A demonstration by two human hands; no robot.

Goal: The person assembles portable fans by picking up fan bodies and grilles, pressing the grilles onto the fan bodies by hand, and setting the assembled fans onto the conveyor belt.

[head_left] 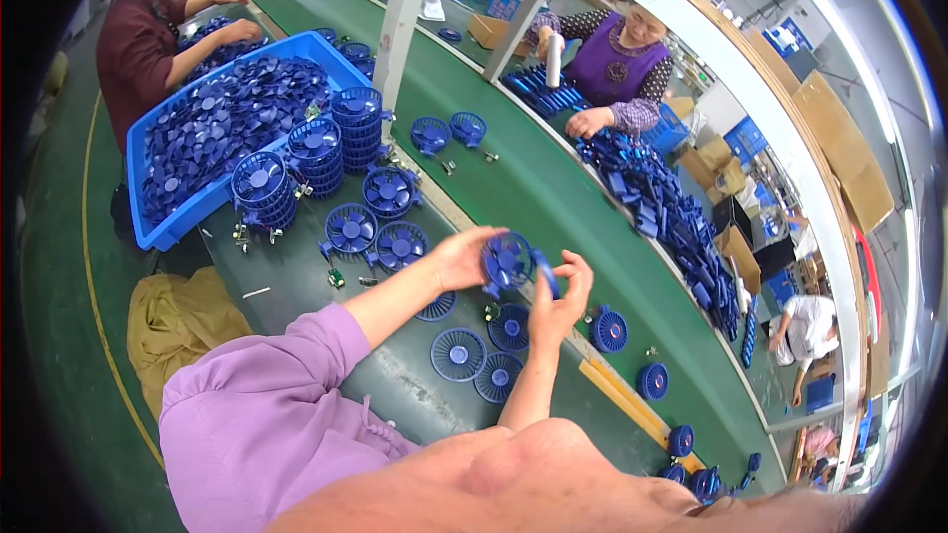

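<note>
Over the near edge of the conveyor, my left hand (462,259) grips a small blue fan housing (507,262) with its blades showing. My right hand (561,304) pinches a round blue grille cover (545,274), seen nearly edge-on, close beside the housing. Whether the two parts touch is unclear. Below my hands, open grille covers (458,353) lie on the dark green worktable (395,390). Left of my left hand sit several bladed fan housings (401,245), with a small green circuit board (336,277) next to them.
A blue crate (158,234) full of loose fan blades (232,128) stands at left, beside stacked fan housings (314,143). The green conveyor (553,222) carries scattered fan parts. One co-worker (138,39) works at far left; another (617,69) sits across the belt behind piled blue parts (662,202).
</note>
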